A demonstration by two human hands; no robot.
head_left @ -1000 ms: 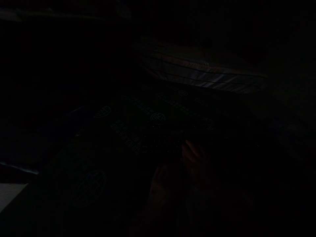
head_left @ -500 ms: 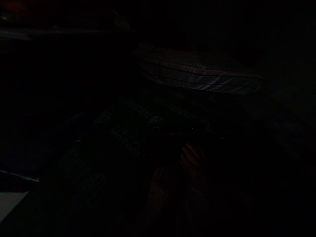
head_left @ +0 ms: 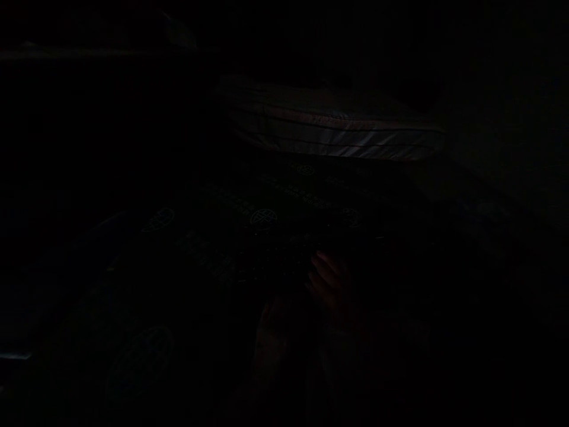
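The picture is very dark. A black keyboard [head_left: 271, 261], with faint rows of key marks, lies in front of me; I cannot tell if it belongs to a laptop. Over its right part lies my right hand [head_left: 331, 281], fingers stretched side by side toward the keys and nothing seen in them. Nearer to me, by the keyboard's front edge, is my left hand [head_left: 273, 326]. Its fingers fade into the dark, so their pose and any contact are hidden.
A dark green sheet [head_left: 213, 210] printed with globe marks and lettering spreads beneath the keyboard. At the back stands a striped mattress-like pad [head_left: 338, 133] in shiny wrapping. A dim bluish edge [head_left: 15, 356] shows at the lower left, and a pale ledge [head_left: 98, 53] at the upper left.
The whole view has shifted, so the pad, sheet and hands appear farther left. The pale corner at the lower left has almost left the frame. Both hands stay by the keyboard.
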